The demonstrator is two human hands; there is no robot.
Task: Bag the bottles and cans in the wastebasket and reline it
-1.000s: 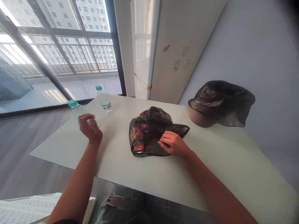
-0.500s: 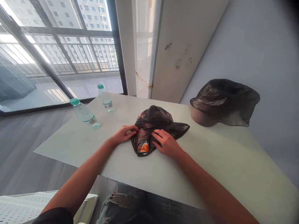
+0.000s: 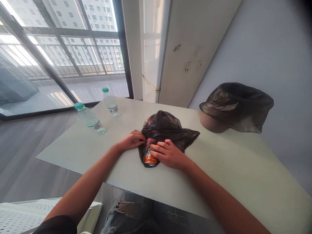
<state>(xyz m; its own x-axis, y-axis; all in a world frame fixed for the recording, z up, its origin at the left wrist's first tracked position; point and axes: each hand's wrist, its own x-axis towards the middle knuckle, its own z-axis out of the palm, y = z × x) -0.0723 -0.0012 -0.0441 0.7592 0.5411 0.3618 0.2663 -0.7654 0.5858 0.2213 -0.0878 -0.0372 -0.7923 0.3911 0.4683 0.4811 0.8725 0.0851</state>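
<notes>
A thin black plastic bag (image 3: 168,125) lies bunched on the white table in front of me. An orange and red drink can (image 3: 150,159) lies on its side at its near end, showing through the film. Other reddish shapes show dimly under the plastic farther back. My left hand (image 3: 133,140) is at the bag's left edge, its fingers closed on the film. Across the can's right side, my right hand (image 3: 170,154) rests with its fingers spread and stretched out, touching the can through the bag.
Two clear plastic bottles with green caps, a nearer bottle (image 3: 89,118) and a farther bottle (image 3: 110,102), stand at the left of the table (image 3: 126,175). A brown bin (image 3: 213,123) lined with a black bag (image 3: 234,105) is at the right. A fridge (image 3: 185,48) rises behind.
My right hand has moved slightly left and down, its fingers now reaching over the can. More of the can's print shows. The bag's right tip has shifted a little.
</notes>
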